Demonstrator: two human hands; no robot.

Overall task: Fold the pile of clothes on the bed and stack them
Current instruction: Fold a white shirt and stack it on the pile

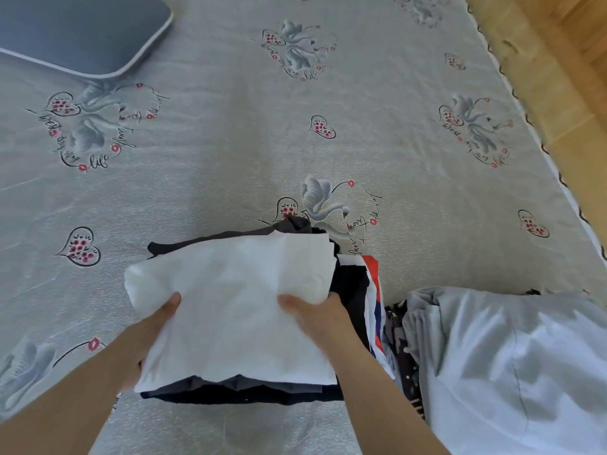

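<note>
A folded white garment [230,297] lies on top of a stack of dark folded clothes [239,390] near the front of the bed. My left hand [154,326] grips the garment's left side, thumb on top and fingers hidden under the cloth. My right hand [312,310] grips its right side the same way. A pile of loose clothes sits at the right, topped by a light blue garment [512,362], with a dark dotted piece [402,353] and a red, white and blue piece [374,290] showing beside it.
The bed is covered by a grey sheet [230,142] printed with swans and hearts. A blue-grey pillow [75,31] lies at the far left corner. The bed's right edge [538,139] meets a wooden floor [565,60].
</note>
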